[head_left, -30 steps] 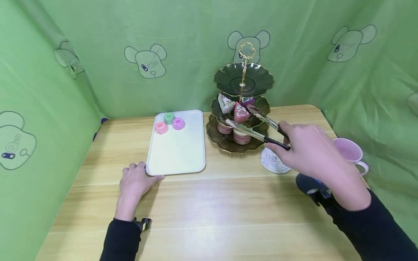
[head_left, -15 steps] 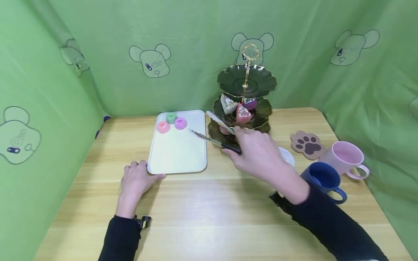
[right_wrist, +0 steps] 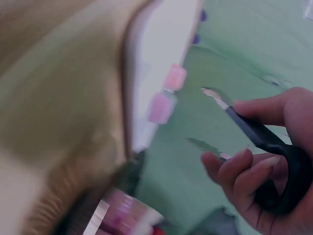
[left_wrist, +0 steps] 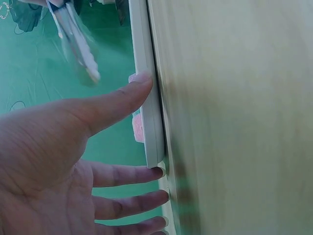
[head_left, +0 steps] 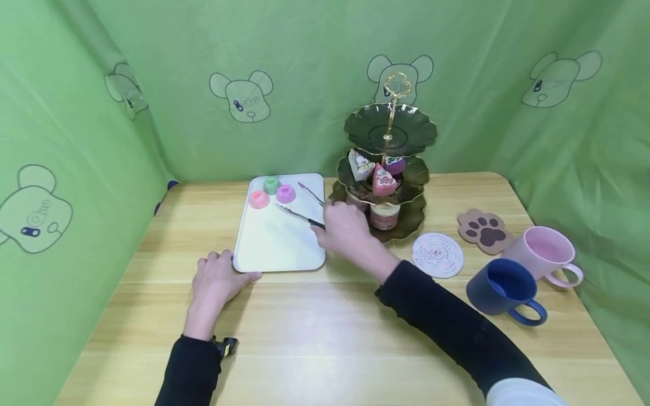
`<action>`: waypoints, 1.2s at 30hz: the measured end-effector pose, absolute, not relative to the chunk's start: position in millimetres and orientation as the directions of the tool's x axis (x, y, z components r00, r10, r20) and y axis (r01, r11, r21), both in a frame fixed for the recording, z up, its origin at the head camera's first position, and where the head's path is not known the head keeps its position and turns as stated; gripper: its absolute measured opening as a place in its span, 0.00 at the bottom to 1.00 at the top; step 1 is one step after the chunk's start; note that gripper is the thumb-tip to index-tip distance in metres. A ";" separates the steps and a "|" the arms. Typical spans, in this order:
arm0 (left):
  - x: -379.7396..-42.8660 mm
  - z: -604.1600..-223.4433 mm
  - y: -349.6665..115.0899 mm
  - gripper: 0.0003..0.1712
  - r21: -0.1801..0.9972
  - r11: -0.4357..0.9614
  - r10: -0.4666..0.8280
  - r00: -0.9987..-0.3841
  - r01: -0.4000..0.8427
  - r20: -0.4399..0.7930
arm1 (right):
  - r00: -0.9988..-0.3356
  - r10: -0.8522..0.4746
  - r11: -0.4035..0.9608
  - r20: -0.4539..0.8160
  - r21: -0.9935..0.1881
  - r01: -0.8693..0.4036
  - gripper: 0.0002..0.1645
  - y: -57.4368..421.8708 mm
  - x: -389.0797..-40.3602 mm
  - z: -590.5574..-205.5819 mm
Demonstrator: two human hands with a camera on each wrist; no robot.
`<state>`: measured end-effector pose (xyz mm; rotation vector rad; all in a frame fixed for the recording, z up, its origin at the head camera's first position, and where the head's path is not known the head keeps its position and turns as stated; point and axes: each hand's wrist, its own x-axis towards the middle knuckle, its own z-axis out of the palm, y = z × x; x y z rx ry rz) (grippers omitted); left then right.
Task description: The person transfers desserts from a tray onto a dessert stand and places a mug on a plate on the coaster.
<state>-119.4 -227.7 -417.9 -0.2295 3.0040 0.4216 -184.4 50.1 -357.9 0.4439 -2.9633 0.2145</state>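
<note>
My right hand (head_left: pixel 347 230) grips a pair of metal tongs (right_wrist: pixel 254 131) with a black handle. The tong tips are spread apart over the white tray (head_left: pixel 281 248), with nothing between them. They point toward three small ring-shaped toy cakes at the tray's far left: a pink one (head_left: pixel 259 199), a green one (head_left: pixel 271 185) and a purple one (head_left: pixel 286 193). At the tray's near left corner rests my left hand (head_left: pixel 215 276). In the left wrist view, its thumb (left_wrist: pixel 122 103) lies along the tray's edge and its straight fingers (left_wrist: pixel 129 204) reach past the corner.
Behind my right hand stands a dark three-tier stand (head_left: pixel 391 131) with toy cake slices (head_left: pixel 384 181) on its middle tier and jar-like round cakes (head_left: pixel 384 217) below. Further right lie a round coaster (head_left: pixel 438 255), a paw coaster (head_left: pixel 484 231), a pink mug (head_left: pixel 545 254) and a blue mug (head_left: pixel 503 287).
My right hand has swung the tongs left, from the tiered stand to over the tray, uncovering the coasters and mugs. The left hand keeps its place at the tray corner.
</note>
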 end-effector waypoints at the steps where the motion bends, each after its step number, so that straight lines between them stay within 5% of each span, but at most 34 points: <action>1: -119.8 -417.4 -227.4 0.49 0.265 0.951 -0.134 -0.984 -0.162 -0.119 | -0.947 -0.282 0.946 0.152 -0.121 -0.301 0.37 46.2 -188.9 -362.7; 16: -121.0 -418.9 -224.5 0.48 0.258 0.953 -0.134 -0.984 -0.160 -0.115 | -0.973 -0.216 0.963 0.085 -0.144 -0.227 0.29 14.8 -236.4 -405.8; 36: -118.8 -415.3 -224.4 0.48 0.263 0.949 -0.146 -0.982 -0.173 -0.119 | -0.977 -0.210 0.963 0.022 -0.167 -0.211 0.23 17.7 -238.3 -400.9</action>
